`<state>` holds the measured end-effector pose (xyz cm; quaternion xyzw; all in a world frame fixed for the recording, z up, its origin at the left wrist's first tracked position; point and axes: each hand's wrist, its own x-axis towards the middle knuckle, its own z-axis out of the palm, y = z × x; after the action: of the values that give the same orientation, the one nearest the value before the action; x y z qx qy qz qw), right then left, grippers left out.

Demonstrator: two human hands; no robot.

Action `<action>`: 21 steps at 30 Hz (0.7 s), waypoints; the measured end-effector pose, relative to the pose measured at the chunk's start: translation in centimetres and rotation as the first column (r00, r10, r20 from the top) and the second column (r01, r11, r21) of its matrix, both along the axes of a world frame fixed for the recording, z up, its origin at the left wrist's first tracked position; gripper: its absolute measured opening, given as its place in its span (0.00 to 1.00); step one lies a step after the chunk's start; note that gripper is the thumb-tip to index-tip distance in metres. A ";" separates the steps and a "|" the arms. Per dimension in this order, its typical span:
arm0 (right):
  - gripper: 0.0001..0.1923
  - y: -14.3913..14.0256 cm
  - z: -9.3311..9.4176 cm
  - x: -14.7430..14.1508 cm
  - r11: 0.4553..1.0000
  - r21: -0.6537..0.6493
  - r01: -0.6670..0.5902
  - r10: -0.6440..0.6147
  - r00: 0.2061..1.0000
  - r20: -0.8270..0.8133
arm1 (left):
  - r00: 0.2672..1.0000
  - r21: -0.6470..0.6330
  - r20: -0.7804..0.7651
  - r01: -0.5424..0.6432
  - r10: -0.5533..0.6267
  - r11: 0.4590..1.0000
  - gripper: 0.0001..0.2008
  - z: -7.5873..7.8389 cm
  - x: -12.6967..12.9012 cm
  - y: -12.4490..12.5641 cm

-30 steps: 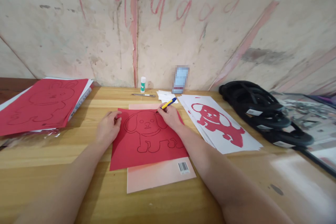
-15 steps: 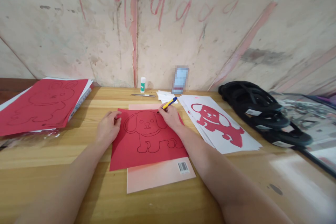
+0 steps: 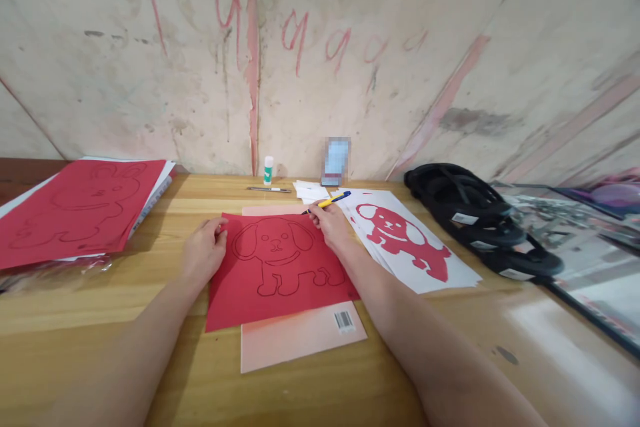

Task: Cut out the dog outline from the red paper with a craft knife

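A red sheet of paper [image 3: 295,280] with a dog outline drawn in dark lines lies in front of me, on top of a pale pink booklet [image 3: 300,347] with a barcode. My left hand [image 3: 205,247] has its fingers curled at the sheet's upper left corner, pinching the edge. My right hand [image 3: 327,220] grips a slim yellow-and-blue pen-shaped tool [image 3: 334,199] near its dark tip, at the sheet's top edge. I cannot tell whether the tip is a nib or a blade. The right forearm hides the sheet's right side.
To the right lie white sheets bearing a red paper dog [image 3: 400,230], then black straps or frames [image 3: 465,220]. Red sheets with a rabbit drawing [image 3: 85,207] are at left. A glue stick [image 3: 269,171], a thin pen [image 3: 269,189], paper scraps [image 3: 307,191] and a phone [image 3: 335,161] stand or lie along the wall.
My right hand has shifted slightly right and the tool in it leans lower, pointing more sideways. The left hand keeps its place at the corner. The whole view has shifted slightly.
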<state>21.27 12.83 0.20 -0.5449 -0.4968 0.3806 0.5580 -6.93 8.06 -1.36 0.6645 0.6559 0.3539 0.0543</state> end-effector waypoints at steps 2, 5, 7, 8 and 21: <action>0.10 -0.1 0.3 -0.4 0.999 -0.005 -0.042 0.042 0.998 0.038 | 1.000 0.009 0.012 -0.007 0.007 1.000 0.14 -0.1 -0.1 0.1; 0.10 -0.2 0.2 -0.7 0.995 0.004 -0.103 0.103 0.991 0.083 | 1.000 0.018 0.027 -0.005 0.004 1.000 0.14 -0.3 -0.2 0.4; 0.09 -0.1 -0.1 -0.6 0.991 0.013 -0.136 0.134 0.985 0.108 | 0.999 0.025 0.034 -0.004 0.003 1.000 0.14 -0.4 -0.2 0.5; 0.09 0.0 -0.3 -0.5 0.990 0.018 -0.142 0.139 0.983 0.124 | 0.999 0.028 0.038 -0.007 0.006 1.000 0.14 -0.4 -0.2 0.5; 0.09 0.2 -1.2 0.1 0.968 0.102 -0.229 0.196 0.945 0.263 | 0.999 0.032 0.052 -0.016 0.015 0.999 0.14 -0.2 -0.3 0.3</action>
<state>21.34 12.99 -1.04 -0.4937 -0.6432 0.3334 0.4810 -7.21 8.40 -1.59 0.6508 0.6535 0.3822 0.0579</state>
